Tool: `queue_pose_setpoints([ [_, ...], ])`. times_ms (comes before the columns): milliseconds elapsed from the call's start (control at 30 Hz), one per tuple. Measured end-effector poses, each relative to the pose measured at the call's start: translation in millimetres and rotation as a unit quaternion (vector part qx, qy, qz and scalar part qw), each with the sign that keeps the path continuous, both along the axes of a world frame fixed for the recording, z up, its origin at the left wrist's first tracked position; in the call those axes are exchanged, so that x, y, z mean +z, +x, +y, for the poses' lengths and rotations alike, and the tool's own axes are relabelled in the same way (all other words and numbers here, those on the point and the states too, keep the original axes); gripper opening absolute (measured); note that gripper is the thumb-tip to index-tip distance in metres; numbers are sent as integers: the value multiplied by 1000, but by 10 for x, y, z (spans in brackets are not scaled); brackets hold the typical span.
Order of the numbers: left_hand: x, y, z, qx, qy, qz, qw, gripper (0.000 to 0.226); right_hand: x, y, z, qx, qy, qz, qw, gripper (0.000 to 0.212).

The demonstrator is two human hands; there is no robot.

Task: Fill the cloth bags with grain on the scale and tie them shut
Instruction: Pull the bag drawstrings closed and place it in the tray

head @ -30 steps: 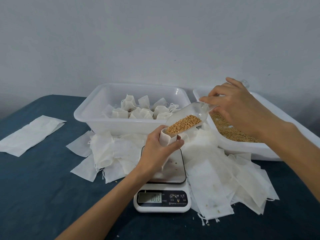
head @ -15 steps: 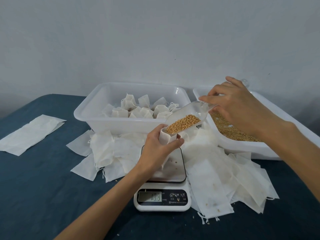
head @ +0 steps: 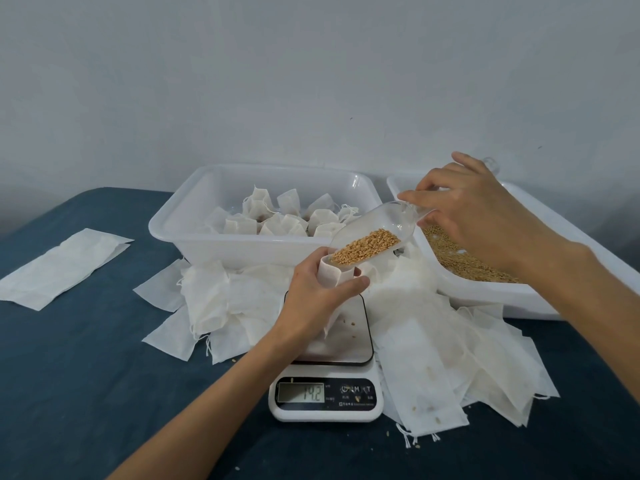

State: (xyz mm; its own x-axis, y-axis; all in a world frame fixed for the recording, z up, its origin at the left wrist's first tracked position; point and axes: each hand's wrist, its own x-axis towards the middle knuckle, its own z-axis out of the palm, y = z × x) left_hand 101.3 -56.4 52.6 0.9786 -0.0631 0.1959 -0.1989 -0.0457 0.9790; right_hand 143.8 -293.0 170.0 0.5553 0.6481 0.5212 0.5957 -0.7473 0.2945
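Cloth bag (head: 328, 276) — thin white non-woven fabric, limp, no shape of its own; judged very light even part-filled, and it will slump or tip unless the mouth is kept open and upright. Best hold looks like the collar just under the rim, which is where the left hand (head: 313, 303) has it: fingers and thumb curled round the neck, bag standing on the scale (head: 327, 368) platform near the tabletop's (head: 69, 375) front-centre. Drawstrings at the bag's mouth not visible here; the loose ones nearby show thin cords, prob. fiddly to pinch.

Right hand (head: 474, 216) grips the handle end of a clear plastic scoop (head: 374, 233), fingers wrapped round it, spout tipped down into the bag's mouth. Scoop is stiff and smooth — grain (head: 365, 245) should slide off fast, so a shallow tilt seems wise. Grain is golden-brown, small, dry, free-running; a few kernels lie stray on the scale platform.

Display reads approx. 14.2, unit illegible.

Behind the scale, toward the far edge: white tub (head: 242, 251) holding tied bags (head: 277, 220). Toward the right edge: second tub (head: 519, 296) w/ bulk grain. Empty bags (head: 433, 358) heaped flat around the scale; one more sheet (head: 59, 268) lies well apart toward the left edge.
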Motion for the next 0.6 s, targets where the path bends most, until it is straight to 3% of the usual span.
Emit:
queue_pose_setpoints([
  [600,-28,25,13,1,-5,-4,1000,36,14,-28,26,2,-3,-5,1000,44],
])
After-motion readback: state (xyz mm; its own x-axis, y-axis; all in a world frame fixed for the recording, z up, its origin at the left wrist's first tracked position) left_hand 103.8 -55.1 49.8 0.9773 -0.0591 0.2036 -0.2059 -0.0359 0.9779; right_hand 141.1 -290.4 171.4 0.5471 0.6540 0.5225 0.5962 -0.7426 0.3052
